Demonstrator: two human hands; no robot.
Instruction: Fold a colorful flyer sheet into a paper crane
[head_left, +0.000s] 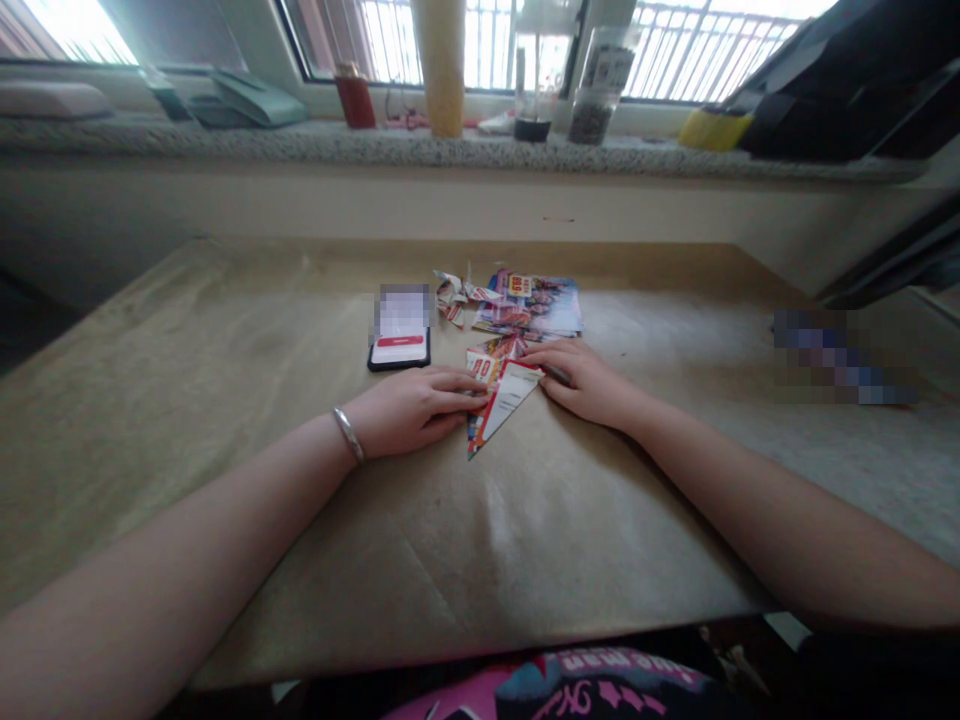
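A piece of colourful printed paper [510, 395], folded to a pointed shape with a white panel edged in red, lies on the table between my hands. On its left side, my left hand [416, 408] grips the paper with its fingers over the edge; a silver bangle circles that wrist. My right hand [581, 378] has curled fingers and pinches the paper's upper right corner. Just beyond the folded sheet lies a stack of printed leaflets [551, 305]. A small folded paper figure [451, 300] rests left of the stack, partly against other scraps.
A phone [401, 345] with a lit screen lies beyond my left hand. The table [360, 570] has a tan cover. On the windowsill [300, 145] stand a red container [355, 97], a tall yellowish cylinder [441, 70] and clear containers. A blurred flat item [840, 360] lies far right.
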